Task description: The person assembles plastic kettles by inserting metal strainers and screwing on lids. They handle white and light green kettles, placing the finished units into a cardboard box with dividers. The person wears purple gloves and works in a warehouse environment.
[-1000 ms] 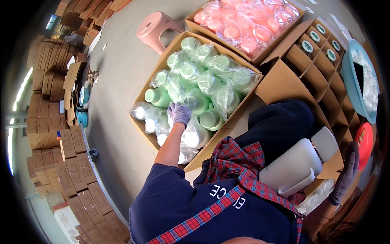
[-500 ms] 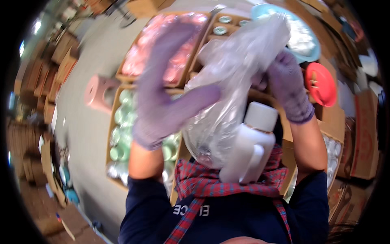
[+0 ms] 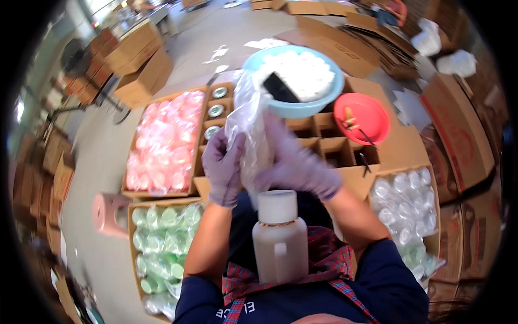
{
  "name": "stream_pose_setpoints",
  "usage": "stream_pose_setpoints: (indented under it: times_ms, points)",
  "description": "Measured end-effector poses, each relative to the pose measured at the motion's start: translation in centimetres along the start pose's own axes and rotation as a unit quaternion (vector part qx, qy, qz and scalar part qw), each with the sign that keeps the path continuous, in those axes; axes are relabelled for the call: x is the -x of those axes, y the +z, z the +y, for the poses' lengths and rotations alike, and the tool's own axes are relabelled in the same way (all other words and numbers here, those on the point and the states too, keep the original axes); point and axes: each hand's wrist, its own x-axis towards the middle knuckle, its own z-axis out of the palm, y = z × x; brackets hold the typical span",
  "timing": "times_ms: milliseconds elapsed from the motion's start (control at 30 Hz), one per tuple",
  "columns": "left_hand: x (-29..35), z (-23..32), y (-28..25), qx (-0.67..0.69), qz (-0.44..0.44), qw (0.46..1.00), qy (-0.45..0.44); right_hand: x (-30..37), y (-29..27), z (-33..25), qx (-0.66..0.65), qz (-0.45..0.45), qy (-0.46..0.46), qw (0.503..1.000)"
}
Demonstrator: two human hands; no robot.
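Observation:
Before my chest hangs a clear plastic bag (image 3: pixel 252 129), crumpled lengthwise. My left hand (image 3: pixel 222 167), in a light purple glove, has its fingers closed on the left side of the bag. On the bag's other side is my right hand (image 3: pixel 302 162), gloved alike and blurred by motion; whether it grips the film cannot be made out. Below both hands a translucent white jug (image 3: pixel 280 251) with a white screw cap stands upright against my red checked apron (image 3: pixel 329 256). Past the bag lies a box with cardboard dividers (image 3: pixel 337 146), a few lidded jars (image 3: pixel 216 110) in its left cells.
Boxes of pink wrapped cups (image 3: pixel 164 140), green ones (image 3: pixel 167 237) and clear ones (image 3: pixel 404 200) surround me. A blue basin (image 3: pixel 334 89) of white pieces holds a black phone (image 3: pixel 279 87). Beside it sits a red bowl (image 3: pixel 372 116). A pink stool (image 3: pixel 110 213) stands left.
The bag has moved left and stands narrower between my hands. My left hand has gone from spread fingers to a closed grip. The right hand has come down and inward. The view has shifted.

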Motion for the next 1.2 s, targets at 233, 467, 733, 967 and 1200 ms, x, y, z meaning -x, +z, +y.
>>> stream_pose_setpoints:
  times_ms: [233,467,733,967,1200]
  points:
    - [1.6,-3.9,-6.5,-0.335,-0.191,0.894,0.226,9.3,-1.6,11.7,-0.047,0.301,0.295,0.905]
    - [11.1,-6.3,-7.4,-0.073,0.008,0.996,-0.050,16.9,3.7,7.4,-0.127,0.177,0.203,0.955]
    - [17.2,-1.3,-8.4,-0.324,-0.039,0.922,0.207,20.9,3.7,-1.4,0.070,0.178,0.080,0.978]
    - [18.1,0.8,-8.1,-0.309,-0.199,0.898,0.242,22.1,2.2,-3.7,0.002,0.067,0.126,0.990]
    - [21.4,2.3,-9.6,-0.296,-0.206,0.919,0.161,23.7,2.8,-8.1,0.046,0.091,0.123,0.987]
